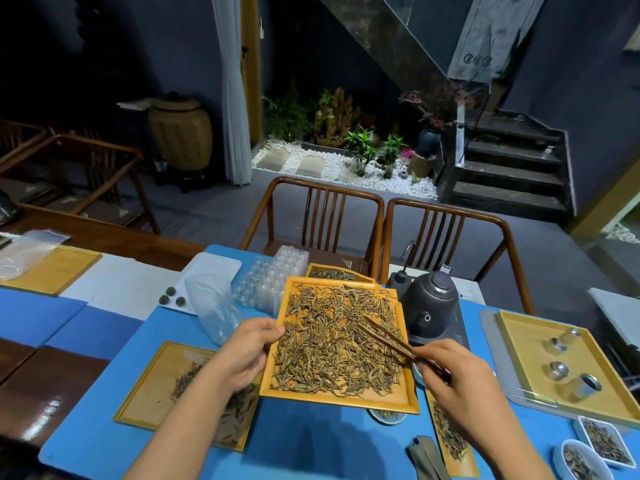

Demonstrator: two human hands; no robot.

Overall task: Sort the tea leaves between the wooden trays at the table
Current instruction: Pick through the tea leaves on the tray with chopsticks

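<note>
Hands first: left hand (242,355) grips the wooden tray (346,398) by its left rim; right hand (460,382) pinches tweezers (384,336) over the tea leaves (332,341). Leaves look light, dry, brittle; best lifted singly, gently. Beyond, kettle (431,303).

Wooden tray (391,398) tilted, heaped with tea leaves (332,344); side tray (138,393) sparsely strewn.

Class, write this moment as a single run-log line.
left hand: grips big tray edge | right hand: holds tweezers over tea leaves | side tray: few leaves
</note>
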